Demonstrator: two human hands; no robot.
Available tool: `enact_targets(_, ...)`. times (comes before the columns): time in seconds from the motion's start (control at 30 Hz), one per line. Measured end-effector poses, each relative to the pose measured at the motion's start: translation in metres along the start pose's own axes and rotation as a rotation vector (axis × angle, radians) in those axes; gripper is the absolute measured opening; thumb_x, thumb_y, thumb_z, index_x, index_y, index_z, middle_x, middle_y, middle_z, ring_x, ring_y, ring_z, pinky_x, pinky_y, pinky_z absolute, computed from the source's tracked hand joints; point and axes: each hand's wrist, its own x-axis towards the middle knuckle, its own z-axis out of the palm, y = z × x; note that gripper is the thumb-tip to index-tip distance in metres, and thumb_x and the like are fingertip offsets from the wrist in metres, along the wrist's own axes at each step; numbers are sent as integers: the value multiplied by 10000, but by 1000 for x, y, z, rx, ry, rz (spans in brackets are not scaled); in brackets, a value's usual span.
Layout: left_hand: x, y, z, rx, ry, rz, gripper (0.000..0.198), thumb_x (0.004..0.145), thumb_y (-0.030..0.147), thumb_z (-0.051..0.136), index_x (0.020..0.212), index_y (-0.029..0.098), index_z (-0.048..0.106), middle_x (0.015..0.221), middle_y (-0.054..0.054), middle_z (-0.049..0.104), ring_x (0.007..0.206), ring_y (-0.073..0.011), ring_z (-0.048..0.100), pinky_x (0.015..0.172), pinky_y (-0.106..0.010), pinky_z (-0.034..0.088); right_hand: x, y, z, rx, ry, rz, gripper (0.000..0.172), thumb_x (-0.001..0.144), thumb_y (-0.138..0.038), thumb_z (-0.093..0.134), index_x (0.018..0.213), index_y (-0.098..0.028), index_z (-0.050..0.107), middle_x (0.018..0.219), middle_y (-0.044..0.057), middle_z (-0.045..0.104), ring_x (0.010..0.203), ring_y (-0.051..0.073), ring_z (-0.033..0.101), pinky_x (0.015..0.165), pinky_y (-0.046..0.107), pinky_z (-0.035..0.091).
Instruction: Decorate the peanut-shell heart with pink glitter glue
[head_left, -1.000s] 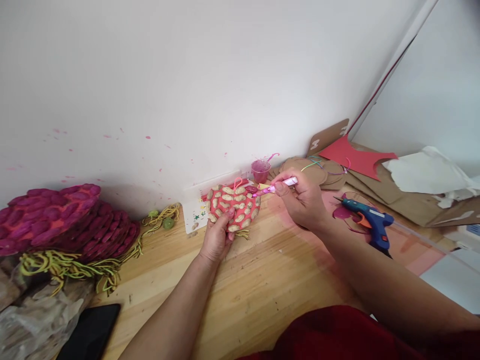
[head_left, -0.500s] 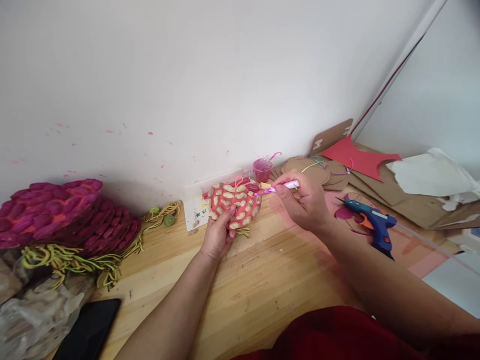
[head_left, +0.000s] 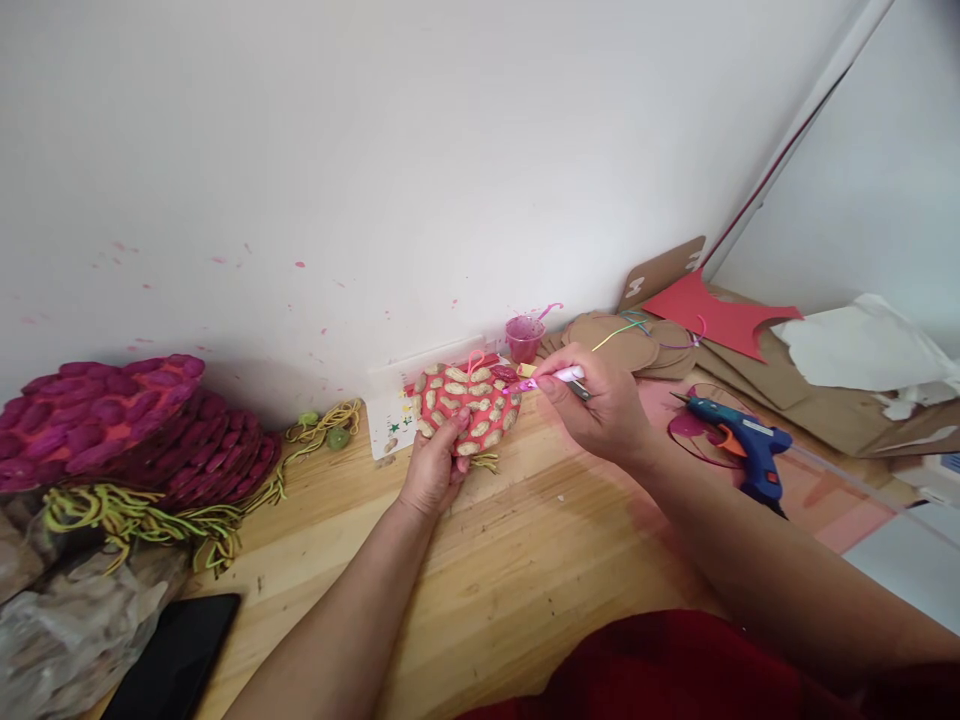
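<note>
My left hand point(head_left: 434, 468) grips the lower edge of a red heart-shaped piece point(head_left: 469, 408) covered with glued peanut shells, holding it upright over the wooden table point(head_left: 525, 560). My right hand point(head_left: 600, 405) pinches a thin pink and white brush point(head_left: 551, 378), whose tip touches the heart's upper right edge. A small cup of pink paint point(head_left: 523, 339) stands just behind the heart, by the wall.
A blue glue gun point(head_left: 739, 440) lies to the right on a pink sheet. Cardboard pieces and a red cut-out point(head_left: 712, 315) lie at the back right. Magenta-painted shell hearts point(head_left: 127, 430) with yellow-green yarn sit at left; a black phone point(head_left: 176, 655) lies at the lower left.
My right hand with the brush has shifted slightly left and its grip has turned; the brush tip stays at the heart's upper right edge. My left hand keeps its hold.
</note>
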Motion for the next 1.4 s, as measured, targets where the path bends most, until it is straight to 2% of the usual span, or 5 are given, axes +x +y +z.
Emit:
enact_targets(0.3, 0, 0, 0, 16, -4, -7, 496, 586, 480, 888, 612, 196, 481, 365, 83, 450, 252, -39, 298, 276, -155, 124, 1, -4, -1, -59, -11, -45, 65, 970, -197, 577, 919, -217, 612, 837, 31, 708, 766, 169, 652, 686, 303, 483)
enact_targets(0.87, 0, 2, 0, 2, 19, -33, 489, 574, 466, 908, 713, 186, 532, 426, 91, 494, 273, -34, 324, 269, -133, 146, -2, -1, 2, -117, -96, -162, 42, 981, -221, 581, 962, -220, 619, 850, 37, 725, 767, 187, 637, 737, 334, 498)
enact_targets(1.07, 0, 2, -1, 2, 20, -31, 471, 586, 463, 895, 711, 190, 533, 406, 97, 471, 268, -39, 320, 270, -134, 136, 0, -1, 0, -94, -56, -62, 54, 973, -228, 589, 927, -233, 618, 833, 30, 720, 761, 186, 648, 715, 327, 497)
enact_targets(1.27, 0, 3, 1, 9, 1, -31, 489, 578, 460, 891, 623, 193, 483, 373, 89, 437, 262, -34, 295, 274, -147, 126, 2, 0, -5, -66, -22, 36, 69, 968, -226, 565, 920, -227, 615, 829, 32, 700, 726, 175, 632, 663, 320, 471)
enact_targets(1.4, -1, 3, 3, 4, 1, -4, 447, 562, 407, 908, 666, 183, 536, 420, 91, 476, 284, -26, 316, 282, -153, 188, 2, -1, -7, -62, -23, 37, 68, 961, -214, 566, 901, -222, 599, 799, 19, 677, 703, 160, 604, 651, 303, 453)
